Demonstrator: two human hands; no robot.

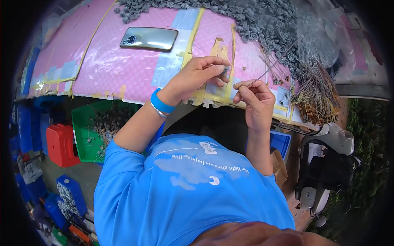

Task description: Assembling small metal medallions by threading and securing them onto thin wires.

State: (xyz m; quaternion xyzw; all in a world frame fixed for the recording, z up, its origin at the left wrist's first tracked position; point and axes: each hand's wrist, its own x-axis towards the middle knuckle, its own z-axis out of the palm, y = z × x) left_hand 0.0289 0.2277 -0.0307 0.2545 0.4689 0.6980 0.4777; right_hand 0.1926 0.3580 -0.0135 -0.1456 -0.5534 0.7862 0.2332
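My left hand (205, 74), with a blue band at its wrist, is closed at the fingertips over the table's near edge. A small grey piece (225, 70) shows between its thumb and fingers, mostly hidden. To its right, my right hand (257, 98) pinches one end of a thin brown stem (271, 67), which slants up and away to the right. The two hands are a little apart. Beyond them lies a heap of grey rose-shaped pieces (266, 22). A bundle of thin stems (318, 92) rests at the table's right side.
A smartphone (158, 39) lies on the pink, taped table cover (111, 53). Clear plastic (328, 35) is bunched at the far right. Below the table's left side stand a green crate (84, 135) and a red container (59, 143). A scooter (328, 164) stands at the right.
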